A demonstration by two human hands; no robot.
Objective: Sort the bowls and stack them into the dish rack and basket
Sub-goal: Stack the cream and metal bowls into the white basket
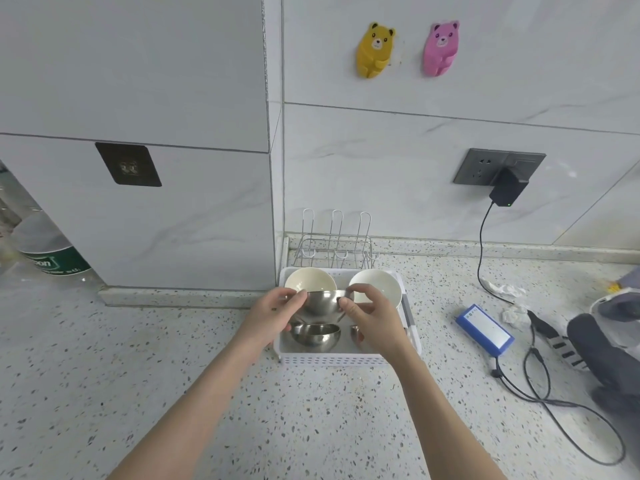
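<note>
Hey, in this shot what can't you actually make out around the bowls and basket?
- Third steel bowl, head view: mostly hidden behind the right hand.
- Held steel bowl: rim covered by both hands; left hand.
- Bottle: cut off at the left edge.
- Blue box label: too small.

Basket (346,359) on counter (138,393), wire rack (334,242) directly behind it at 12 o'clock against the wall. In basket: two bowls (310,279) (375,284) at rear, two metal bowls (316,337) (356,332) at front; both hands (273,311) (372,318) hold a fifth bowl (322,301) above the middle. Battery pack (484,330) and cable (554,403) at 3 o'clock of basket, bottle (52,251) far off at 9 o'clock.
</note>
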